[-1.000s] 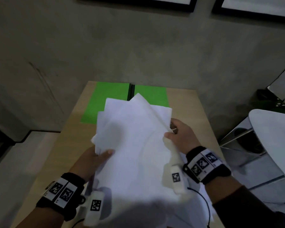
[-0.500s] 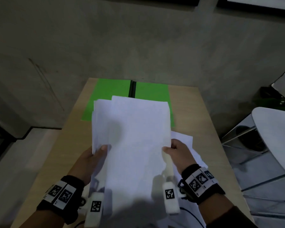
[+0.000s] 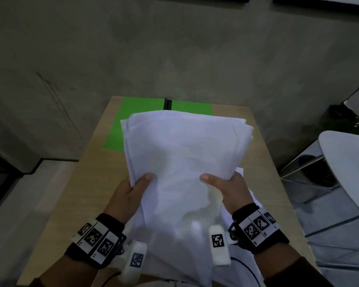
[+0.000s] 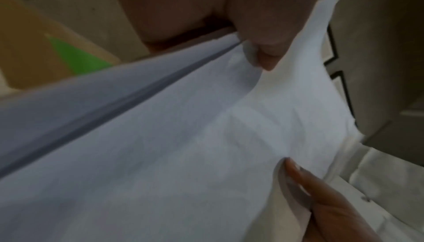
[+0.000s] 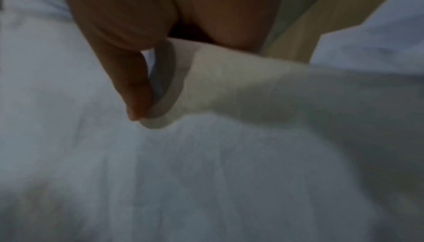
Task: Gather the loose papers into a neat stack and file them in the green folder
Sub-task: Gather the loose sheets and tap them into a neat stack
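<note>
Light wooden rectangular table (image 3: 75, 183) set against a grey concrete wall (image 3: 174, 48). Far end: open bright green folder (image 3: 137, 119), lying flat, partly hidden behind the sheets. Above the tabletop, between both hands: thick bundle of loose white paper sheets (image 3: 184, 154), top edges uneven and fanned, middle bowed. Left hand (image 3: 129, 195) clamped on the bundle's left edge, thumb on the front face, fingers behind. Right hand (image 3: 228, 187) clamped on the right edge likewise, thumb pressed onto the front. More white sheets (image 3: 239, 169) lying flat beneath, beside the right wrist.
</note>
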Motion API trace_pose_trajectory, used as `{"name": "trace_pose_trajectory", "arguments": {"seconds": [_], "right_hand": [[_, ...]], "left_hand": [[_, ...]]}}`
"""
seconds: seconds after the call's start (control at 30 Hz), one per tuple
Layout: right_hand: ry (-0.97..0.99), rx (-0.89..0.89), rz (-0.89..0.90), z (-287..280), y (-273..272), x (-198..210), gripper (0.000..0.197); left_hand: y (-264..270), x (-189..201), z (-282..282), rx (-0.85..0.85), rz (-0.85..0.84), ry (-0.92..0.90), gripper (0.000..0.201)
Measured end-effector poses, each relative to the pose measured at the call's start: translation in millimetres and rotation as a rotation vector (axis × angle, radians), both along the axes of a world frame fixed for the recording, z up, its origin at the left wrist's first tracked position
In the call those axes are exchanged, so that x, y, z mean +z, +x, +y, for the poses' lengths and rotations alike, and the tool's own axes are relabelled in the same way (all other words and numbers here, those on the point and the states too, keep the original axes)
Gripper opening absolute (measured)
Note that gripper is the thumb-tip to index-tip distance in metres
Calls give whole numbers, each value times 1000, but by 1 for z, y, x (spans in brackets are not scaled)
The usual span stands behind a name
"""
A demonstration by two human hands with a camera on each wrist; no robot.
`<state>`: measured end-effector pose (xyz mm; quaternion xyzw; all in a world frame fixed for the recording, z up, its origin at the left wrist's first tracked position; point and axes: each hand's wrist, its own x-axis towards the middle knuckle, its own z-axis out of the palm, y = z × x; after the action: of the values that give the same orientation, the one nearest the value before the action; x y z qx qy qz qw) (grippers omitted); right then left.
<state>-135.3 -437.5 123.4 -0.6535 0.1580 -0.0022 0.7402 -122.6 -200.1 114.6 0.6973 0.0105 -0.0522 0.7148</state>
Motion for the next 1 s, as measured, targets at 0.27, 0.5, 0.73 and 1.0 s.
{"name": "trace_pose_trajectory", "arguments": {"seconds": [0.27,0.5,0.73,1.0], "right_hand": [[-90,31,-128,-5,-9,0,24],[-112,13,-104,-3,-10,-6,21],[-119,42,-58,-7,-13,-23,20],[-190,57,81,-3,-16,-43,14]], "left_hand": [[-3,9,-3,8,-188,-30,39],[-2,7,-8,118,-124,-52,18],[-3,-6,-6,33,-51,-39,23],[-4,-26,-8,97,127,62,43]]}}
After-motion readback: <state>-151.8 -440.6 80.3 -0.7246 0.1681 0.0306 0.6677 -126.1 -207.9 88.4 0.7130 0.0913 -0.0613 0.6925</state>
